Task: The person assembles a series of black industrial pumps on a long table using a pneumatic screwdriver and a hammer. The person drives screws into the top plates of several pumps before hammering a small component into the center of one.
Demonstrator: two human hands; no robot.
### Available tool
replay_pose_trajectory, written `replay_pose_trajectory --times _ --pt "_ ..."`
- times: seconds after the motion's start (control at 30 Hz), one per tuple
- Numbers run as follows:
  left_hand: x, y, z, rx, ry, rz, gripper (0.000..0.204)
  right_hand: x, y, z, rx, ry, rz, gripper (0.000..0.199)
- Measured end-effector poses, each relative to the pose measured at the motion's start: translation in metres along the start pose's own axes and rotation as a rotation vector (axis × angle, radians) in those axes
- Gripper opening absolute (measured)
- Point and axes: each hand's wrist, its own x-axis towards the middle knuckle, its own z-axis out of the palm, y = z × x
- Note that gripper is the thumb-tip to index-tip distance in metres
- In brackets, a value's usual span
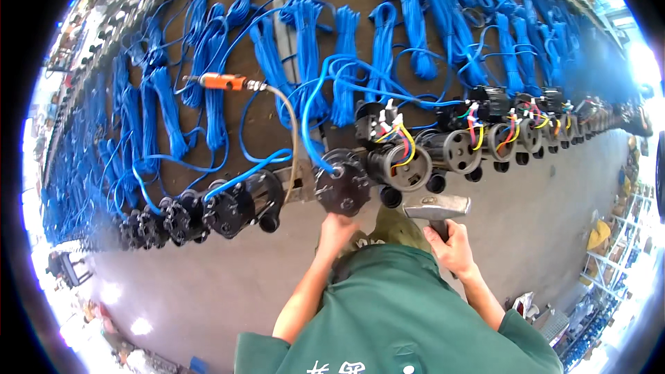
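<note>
My right hand [454,249] is wrapped round the handle of a hammer [436,206], its grey metal head held level in front of my body. To its left, my left hand [337,230] is closed at the lower edge of a black round motor housing [342,188]; its fingertips are hidden. A thick blue cable [312,114] runs up out of the housing's face. Immediately right stands an uncovered motor housing [404,167], with white connectors and red, yellow and blue wires at its mouth.
Several uncovered housings [463,152] continue to the right. Capped housings [229,208] line the table edge on the left. Bundled blue cables [346,62] cover much of the brown tabletop [256,121]. An orange air tool [223,82] lies there on a hose. Shelving [613,256] stands far right.
</note>
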Motion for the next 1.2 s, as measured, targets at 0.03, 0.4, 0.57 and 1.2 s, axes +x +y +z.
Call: replay_pose_trajectory --times 0.03,0.4,0.57,1.2 --pt "-0.016 0.009 -0.018 0.088 -0.086 0.041 0.041 0.003 -0.001 -0.012 -0.102 0.105 -0.175 0.018" --pt "0.043 0.280 -0.079 0.354 0.329 0.719 0.026 0.095 -0.001 -0.235 -0.950 0.465 -0.652 0.025" --pt "0.133 0.268 -0.081 0.536 0.133 0.064 0.026 0.171 0.024 -0.283 -0.790 0.117 -0.856 0.047" --pt "-0.033 0.301 -0.021 0.382 0.951 1.229 0.043 0.230 -0.091 -0.067 0.486 -0.938 0.207 0.048"
